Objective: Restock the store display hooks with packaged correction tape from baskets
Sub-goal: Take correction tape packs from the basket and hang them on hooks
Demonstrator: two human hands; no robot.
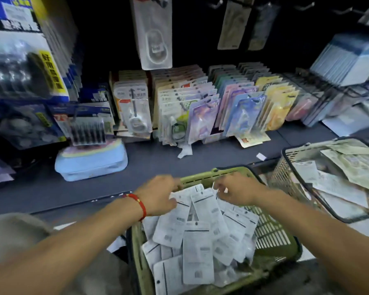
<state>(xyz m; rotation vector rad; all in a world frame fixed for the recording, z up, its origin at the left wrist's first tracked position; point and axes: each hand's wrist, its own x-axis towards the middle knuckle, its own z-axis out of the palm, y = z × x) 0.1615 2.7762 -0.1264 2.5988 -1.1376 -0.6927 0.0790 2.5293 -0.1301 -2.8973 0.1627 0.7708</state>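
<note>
Both hands are reaching into the green basket point(271, 235), the left hand point(158, 194) and right hand point(235, 191) each closing a grip on white packets point(197, 231) piled inside it, with a grey basket point(285, 169) beside it and a hanging packet point(152, 33) beyond it.

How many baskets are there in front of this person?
2: a green basket right under both hands, full of white packets, and a darker basket at its right. Others may be out of view.

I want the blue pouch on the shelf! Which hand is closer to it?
Left. The left hand is just right of and below the blue pouch; the right hand is farther right, over the green basket.
</note>
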